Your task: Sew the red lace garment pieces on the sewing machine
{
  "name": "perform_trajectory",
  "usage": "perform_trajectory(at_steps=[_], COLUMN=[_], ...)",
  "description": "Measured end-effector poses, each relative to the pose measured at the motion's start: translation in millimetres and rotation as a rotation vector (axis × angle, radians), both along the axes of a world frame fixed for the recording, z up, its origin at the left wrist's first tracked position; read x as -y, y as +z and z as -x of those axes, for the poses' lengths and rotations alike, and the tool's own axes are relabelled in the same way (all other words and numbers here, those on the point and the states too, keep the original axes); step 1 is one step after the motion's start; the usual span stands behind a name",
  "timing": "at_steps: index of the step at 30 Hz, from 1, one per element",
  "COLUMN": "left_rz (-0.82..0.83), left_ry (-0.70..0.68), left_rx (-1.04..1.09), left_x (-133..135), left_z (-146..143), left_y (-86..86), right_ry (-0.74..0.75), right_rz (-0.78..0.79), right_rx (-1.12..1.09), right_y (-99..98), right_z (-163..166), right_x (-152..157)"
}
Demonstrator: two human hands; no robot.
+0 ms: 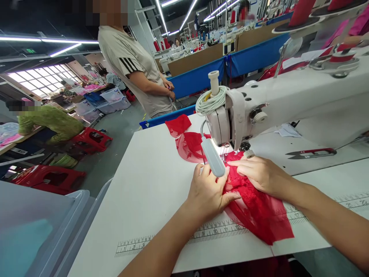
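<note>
Red, sheer and patterned, the lace fabric (255, 209) lies flat on the white worktop (150, 184), just in front of the needle area of a white sewing machine (288, 102), and its near edge trails over a ruler scale (201, 232) printed along the worktop's front. The left hand (207, 192) rests palm down at the fabric's left edge with its thumb laid across the lace; its fingers are spread flat and grip nothing, their tips partly hidden behind a small grey lamp (213, 157) on the machine. The right hand (259, 174) presses on the lace from the other side, fingers (240, 166) straight, together and pointing toward the needle. More red cloth (187, 142) lies beyond the machine head, which carries a coil of pale cord (210, 102). Thread snips (311, 153) with red handles lie on the worktop to the right, well apart from the hands. Farther off, a person in a beige shirt (135, 65) stands by a blue partition (201, 79), and red stools (92, 136) stand on the floor at left.
</note>
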State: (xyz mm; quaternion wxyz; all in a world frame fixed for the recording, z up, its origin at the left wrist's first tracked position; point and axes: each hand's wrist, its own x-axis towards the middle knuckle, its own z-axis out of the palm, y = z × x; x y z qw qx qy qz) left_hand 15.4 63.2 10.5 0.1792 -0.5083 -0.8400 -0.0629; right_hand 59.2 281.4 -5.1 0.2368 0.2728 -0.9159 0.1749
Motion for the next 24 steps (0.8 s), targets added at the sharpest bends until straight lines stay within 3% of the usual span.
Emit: perform_trajectory(at_steps=[7, 13, 24], left_rz=[0.013, 0.014, -0.009], left_ry=[-0.278, -0.131, -0.095], left_rx=[0.047, 0.087, -0.018], left_x=[-1.4, -3.0, -1.0], left_z=[3.1, -1.0, -12.1], left_y=[7.0, 6.9, 0.5], right_ry=[0.086, 0.069, 0.035], right_rz=[-0.005, -0.008, -0.019], right_rx=[0.002, -0.068, -0.068], right_y=[0.6, -1.5, -3.8], right_z=[-9.6, -11.4, -11.9], right_x=[-1.4, 1.1, 0.1])
